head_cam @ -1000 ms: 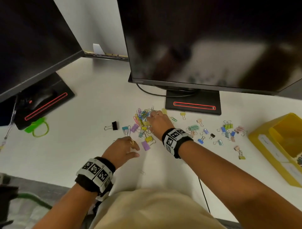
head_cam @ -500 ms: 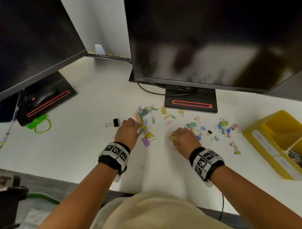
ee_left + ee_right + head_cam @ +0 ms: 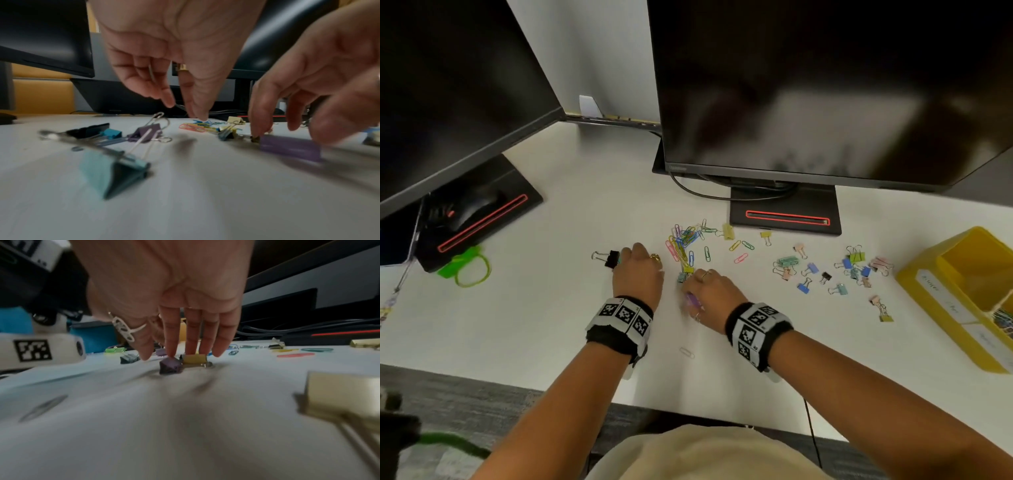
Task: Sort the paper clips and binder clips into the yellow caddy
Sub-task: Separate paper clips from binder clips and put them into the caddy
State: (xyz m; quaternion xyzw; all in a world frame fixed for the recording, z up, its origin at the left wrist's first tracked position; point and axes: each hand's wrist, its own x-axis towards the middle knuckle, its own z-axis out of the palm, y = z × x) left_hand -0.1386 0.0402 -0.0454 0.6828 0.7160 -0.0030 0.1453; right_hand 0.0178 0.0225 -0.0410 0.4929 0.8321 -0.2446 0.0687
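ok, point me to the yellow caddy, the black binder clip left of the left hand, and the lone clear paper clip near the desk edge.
yellow caddy (image 3: pixel 928 284): head view, its near left wall.
black binder clip (image 3: pixel 612 259): head view, its black body.
clear paper clip (image 3: pixel 687 352): head view, middle of its loop.

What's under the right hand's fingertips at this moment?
Under the right hand, the fingertips come down on a purple binder clip and a yellow binder clip on the desk. Actual contact is blurred.

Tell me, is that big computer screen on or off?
Off, it looks like. The big monitor is dark all over, showing only dim reflections. Only a thin red line shows on its stand.
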